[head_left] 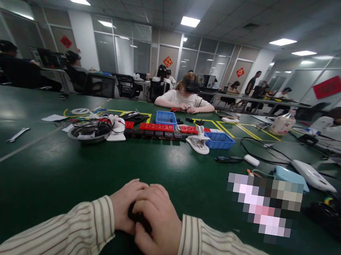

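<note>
Both my hands are closed together around a small dark object (142, 218) just above or on the green table. Most of it is covered by fingers, so its kind cannot be made out. My left hand (124, 206) wraps its far left side. Over the top and right side curls my right hand (158, 220), its fingers overlapping those of the left.
Beyond my hands lie a metal bowl of cables (88, 135), a row of red and black sockets (156, 127), a white clip stand (198, 142) and blue bins (220, 141). A wrench (18, 135) lies left; a light-blue box (292, 177) right. A person (186, 95) sits opposite.
</note>
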The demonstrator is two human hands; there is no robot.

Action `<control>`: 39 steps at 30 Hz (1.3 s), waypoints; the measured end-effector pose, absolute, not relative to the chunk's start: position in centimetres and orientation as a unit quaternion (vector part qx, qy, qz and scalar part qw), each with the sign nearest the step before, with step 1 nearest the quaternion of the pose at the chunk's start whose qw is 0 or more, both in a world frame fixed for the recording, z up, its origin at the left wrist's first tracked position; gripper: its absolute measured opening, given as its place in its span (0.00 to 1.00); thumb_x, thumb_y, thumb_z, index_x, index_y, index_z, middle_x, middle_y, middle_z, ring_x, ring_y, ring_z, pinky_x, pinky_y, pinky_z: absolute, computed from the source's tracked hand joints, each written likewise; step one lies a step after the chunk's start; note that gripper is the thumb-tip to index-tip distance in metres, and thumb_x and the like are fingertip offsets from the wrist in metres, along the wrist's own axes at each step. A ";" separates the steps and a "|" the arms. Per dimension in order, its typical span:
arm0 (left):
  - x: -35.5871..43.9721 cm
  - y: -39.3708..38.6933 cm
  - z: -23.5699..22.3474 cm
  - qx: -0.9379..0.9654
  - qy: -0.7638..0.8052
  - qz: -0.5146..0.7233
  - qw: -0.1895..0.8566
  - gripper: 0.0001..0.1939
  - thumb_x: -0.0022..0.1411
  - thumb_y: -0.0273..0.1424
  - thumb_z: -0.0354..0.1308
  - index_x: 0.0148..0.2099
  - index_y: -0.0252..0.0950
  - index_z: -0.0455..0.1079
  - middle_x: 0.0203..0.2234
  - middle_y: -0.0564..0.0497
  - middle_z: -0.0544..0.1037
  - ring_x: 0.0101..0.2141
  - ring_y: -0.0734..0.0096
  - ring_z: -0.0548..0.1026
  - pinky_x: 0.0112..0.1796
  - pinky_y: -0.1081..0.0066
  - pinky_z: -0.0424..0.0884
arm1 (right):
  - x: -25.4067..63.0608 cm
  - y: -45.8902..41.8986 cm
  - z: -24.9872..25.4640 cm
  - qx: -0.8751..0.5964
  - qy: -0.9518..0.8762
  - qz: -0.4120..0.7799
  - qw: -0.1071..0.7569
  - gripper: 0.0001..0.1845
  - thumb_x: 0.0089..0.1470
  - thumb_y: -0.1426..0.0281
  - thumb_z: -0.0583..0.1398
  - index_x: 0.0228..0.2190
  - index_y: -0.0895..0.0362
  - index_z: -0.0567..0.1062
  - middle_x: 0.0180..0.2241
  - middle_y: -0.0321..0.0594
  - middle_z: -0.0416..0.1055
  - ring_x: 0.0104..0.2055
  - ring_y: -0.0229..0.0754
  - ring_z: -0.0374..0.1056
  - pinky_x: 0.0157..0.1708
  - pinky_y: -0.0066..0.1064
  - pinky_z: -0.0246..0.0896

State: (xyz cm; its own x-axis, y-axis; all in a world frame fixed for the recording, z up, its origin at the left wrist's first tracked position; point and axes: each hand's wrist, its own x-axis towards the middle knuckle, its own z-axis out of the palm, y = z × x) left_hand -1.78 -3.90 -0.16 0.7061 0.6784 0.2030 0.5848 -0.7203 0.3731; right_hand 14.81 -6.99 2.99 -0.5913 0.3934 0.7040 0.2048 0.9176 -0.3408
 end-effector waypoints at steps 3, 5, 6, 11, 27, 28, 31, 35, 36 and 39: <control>-1.7 -4.3 0.3 0.904 0.362 0.186 0.130 0.35 0.37 0.45 0.61 0.48 0.36 0.62 0.44 0.45 0.68 0.46 0.55 0.65 0.55 0.47 0.42 | 14.8 -7.1 3.1 -0.279 -0.873 0.110 0.385 0.14 0.42 0.65 0.55 0.33 0.58 0.64 0.35 0.43 0.64 0.39 0.44 0.57 0.41 0.39 0.52; -1.6 -4.6 0.5 0.900 0.372 0.191 0.121 0.34 0.36 0.46 0.61 0.46 0.35 0.63 0.42 0.44 0.69 0.45 0.55 0.65 0.55 0.48 0.42 | 14.7 -7.2 3.1 -0.332 -0.874 0.104 0.339 0.15 0.43 0.62 0.58 0.32 0.58 0.65 0.34 0.40 0.63 0.37 0.43 0.56 0.41 0.39 0.50; -1.5 -4.7 0.6 0.900 0.376 0.190 0.117 0.32 0.36 0.45 0.62 0.44 0.35 0.64 0.40 0.45 0.69 0.44 0.56 0.66 0.55 0.48 0.42 | 14.7 -7.2 3.0 -0.347 -0.877 0.099 0.318 0.13 0.43 0.62 0.59 0.30 0.57 0.65 0.33 0.39 0.62 0.36 0.42 0.56 0.40 0.38 0.50; -1.3 -4.8 0.5 0.900 0.376 0.180 0.125 0.21 0.37 0.37 0.61 0.37 0.37 0.68 0.34 0.51 0.69 0.40 0.61 0.68 0.55 0.52 0.45 | 14.6 -7.2 3.0 -0.319 -0.893 0.101 0.302 0.05 0.45 0.70 0.56 0.27 0.57 0.66 0.31 0.37 0.62 0.35 0.39 0.56 0.37 0.34 0.50; -1.8 -3.7 -0.1 0.919 0.307 0.170 0.182 0.20 0.35 0.35 0.63 0.35 0.38 0.71 0.36 0.51 0.68 0.39 0.61 0.67 0.50 0.59 0.57 | 14.8 -6.2 2.4 -0.106 -0.914 0.136 0.367 0.07 0.38 0.74 0.47 0.22 0.56 0.64 0.22 0.38 0.66 0.30 0.39 0.61 0.36 0.33 0.57; -1.8 -3.8 -0.1 0.918 0.310 0.172 0.178 0.23 0.34 0.36 0.63 0.38 0.37 0.70 0.37 0.50 0.68 0.40 0.59 0.66 0.50 0.58 0.57 | 14.9 -6.2 2.5 -0.105 -0.911 0.136 0.375 0.08 0.39 0.74 0.47 0.24 0.56 0.64 0.23 0.39 0.66 0.32 0.40 0.61 0.37 0.33 0.57; -1.8 -4.1 0.0 0.908 0.322 0.198 0.184 0.40 0.30 0.44 0.65 0.48 0.36 0.63 0.45 0.46 0.65 0.46 0.53 0.64 0.52 0.55 0.55 | 15.1 -6.4 2.9 -0.128 -0.895 0.129 0.407 0.10 0.44 0.70 0.48 0.30 0.57 0.65 0.30 0.42 0.68 0.38 0.42 0.61 0.42 0.37 0.55; -1.6 -4.7 0.2 0.898 0.356 0.208 0.154 0.47 0.31 0.51 0.63 0.53 0.35 0.56 0.49 0.42 0.63 0.49 0.49 0.61 0.54 0.46 0.44 | 15.1 -6.6 2.9 -0.267 -0.870 0.100 0.403 0.20 0.48 0.55 0.51 0.34 0.59 0.66 0.35 0.44 0.65 0.38 0.45 0.57 0.40 0.40 0.52; -1.5 -4.9 0.2 0.896 0.368 0.206 0.140 0.47 0.32 0.51 0.63 0.53 0.35 0.55 0.48 0.42 0.64 0.49 0.49 0.62 0.54 0.45 0.43 | 15.0 -6.6 2.8 -0.305 -0.865 0.092 0.387 0.23 0.47 0.52 0.52 0.34 0.59 0.66 0.34 0.44 0.64 0.37 0.45 0.57 0.39 0.40 0.52; -1.2 -5.2 0.2 0.888 0.399 0.196 0.119 0.42 0.33 0.51 0.62 0.49 0.34 0.59 0.42 0.43 0.67 0.45 0.52 0.65 0.53 0.44 0.46 | 14.9 -6.6 2.6 -0.386 -0.864 0.066 0.317 0.24 0.45 0.50 0.55 0.31 0.59 0.67 0.30 0.40 0.62 0.33 0.42 0.55 0.36 0.38 0.51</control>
State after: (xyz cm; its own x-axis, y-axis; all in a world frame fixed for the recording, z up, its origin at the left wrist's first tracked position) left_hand -1.19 -5.21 0.15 0.6053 0.7547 0.2528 0.6615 -0.6537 0.3676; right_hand 14.90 -6.58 2.64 -0.5009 0.7092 0.4960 0.6259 0.6927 -0.3583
